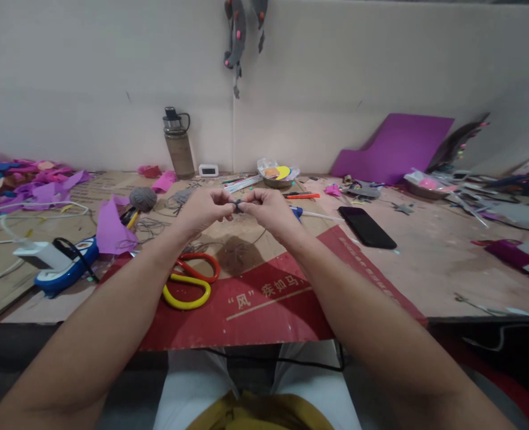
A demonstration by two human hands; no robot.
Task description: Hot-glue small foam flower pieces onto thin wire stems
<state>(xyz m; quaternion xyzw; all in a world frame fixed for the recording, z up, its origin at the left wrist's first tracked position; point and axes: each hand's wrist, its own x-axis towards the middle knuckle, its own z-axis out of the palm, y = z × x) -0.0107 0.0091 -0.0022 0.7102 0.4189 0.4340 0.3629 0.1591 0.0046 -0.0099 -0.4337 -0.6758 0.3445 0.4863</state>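
Both hands meet above the middle of the table, fingertips almost touching. My left hand (208, 208) pinches one side of a small dark grey piece (237, 205), perhaps felt or yarn; it is too small to make out its kind. On its other side, my right hand (266, 209) grips the same piece between thumb and fingers. Loose grey yarn (205, 246) trails over the cardboard below. Scissors (191, 279) with one red and one yellow handle lie beneath my left forearm. A ball of grey yarn (143, 199) rests left of my hands.
A red printed cardboard sheet (268, 316) covers the table's front edge. Around stand a bottle (178, 143), a black phone (366, 227), a blue power strip (67, 272) with cables, a bowl (278, 179) and purple felt (394, 149). Fabric scraps (35, 185) pile up at left.
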